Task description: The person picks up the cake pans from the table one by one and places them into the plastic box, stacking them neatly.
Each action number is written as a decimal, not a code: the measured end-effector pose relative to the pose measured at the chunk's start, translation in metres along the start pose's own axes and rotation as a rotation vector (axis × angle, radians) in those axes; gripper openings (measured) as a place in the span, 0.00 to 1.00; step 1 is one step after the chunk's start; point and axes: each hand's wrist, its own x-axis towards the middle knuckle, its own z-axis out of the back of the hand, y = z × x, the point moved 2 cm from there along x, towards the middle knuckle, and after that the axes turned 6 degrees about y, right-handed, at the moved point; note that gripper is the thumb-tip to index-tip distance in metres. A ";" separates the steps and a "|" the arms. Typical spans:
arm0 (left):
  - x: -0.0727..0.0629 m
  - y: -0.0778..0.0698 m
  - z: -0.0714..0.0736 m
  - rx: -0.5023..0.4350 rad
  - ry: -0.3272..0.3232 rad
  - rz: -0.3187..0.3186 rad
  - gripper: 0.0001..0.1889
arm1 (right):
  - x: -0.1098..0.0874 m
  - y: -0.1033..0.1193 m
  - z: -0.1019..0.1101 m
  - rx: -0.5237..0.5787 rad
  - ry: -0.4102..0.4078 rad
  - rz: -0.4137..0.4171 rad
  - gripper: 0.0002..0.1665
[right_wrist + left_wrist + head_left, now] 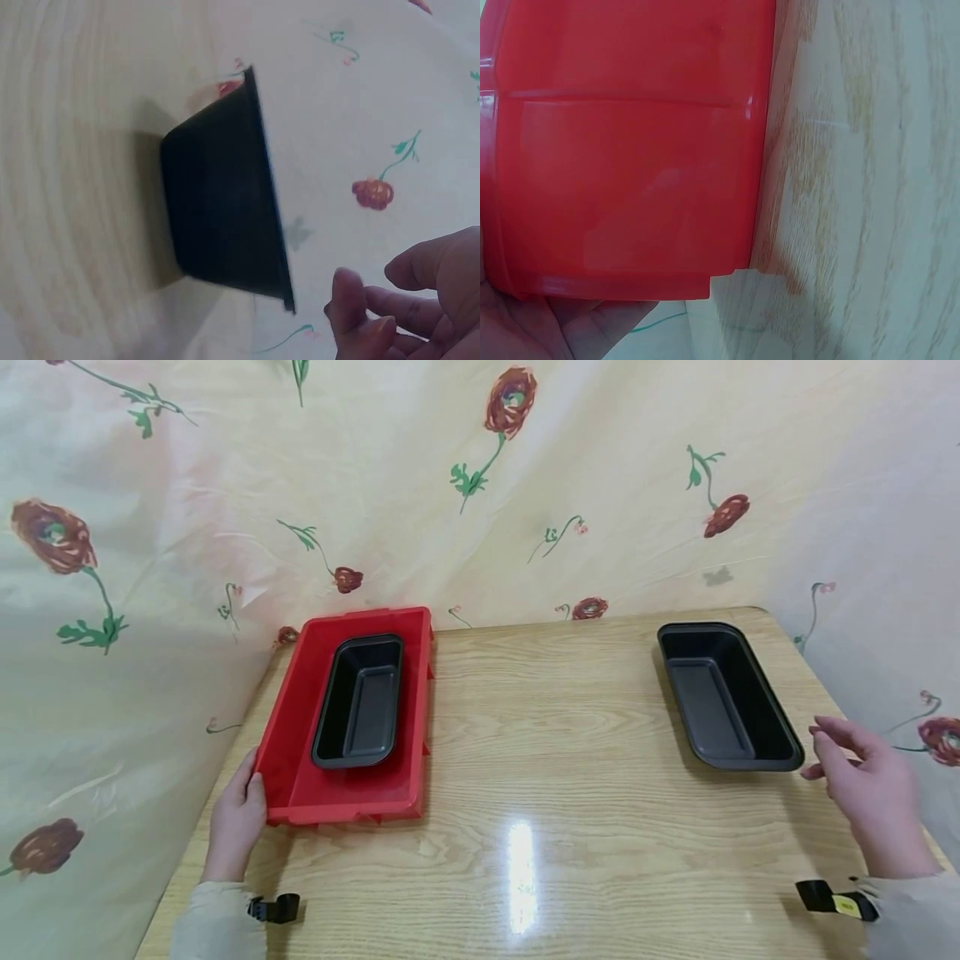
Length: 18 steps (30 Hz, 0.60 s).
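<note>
In the head view, a red plastic tray (292,785) sits at the left, with a dark loaf pan (356,760) inside it. My left hand (238,818) grips the tray at its near left corner; the left wrist view shows the fingers (600,326) at the edge of the red wall (630,187). A second dark loaf pan (705,710) stands on the table at the right. Just off its near right corner is my right hand (870,777), fingers loosely bent around nothing. In the right wrist view a small gap separates these fingertips (349,292) from the pan's rim (274,202).
Both trays' surface is a wood-grain table (547,735). Flowered cloth (405,485) hangs behind it and along both sides. Each wrist wears a black strap, the left strap (277,908) and the right strap (836,902).
</note>
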 end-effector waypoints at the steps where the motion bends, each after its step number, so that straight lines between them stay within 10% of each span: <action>1: 0.000 0.000 0.000 0.003 0.000 0.000 0.27 | 0.000 -0.002 0.000 -0.031 0.002 -0.010 0.31; 11: 0.001 0.001 -0.001 -0.012 0.002 0.006 0.27 | 0.005 -0.022 -0.004 -0.151 0.137 -0.014 0.35; 18: 0.001 0.001 -0.001 -0.018 0.007 0.008 0.27 | 0.010 -0.035 -0.007 -0.020 0.276 0.006 0.37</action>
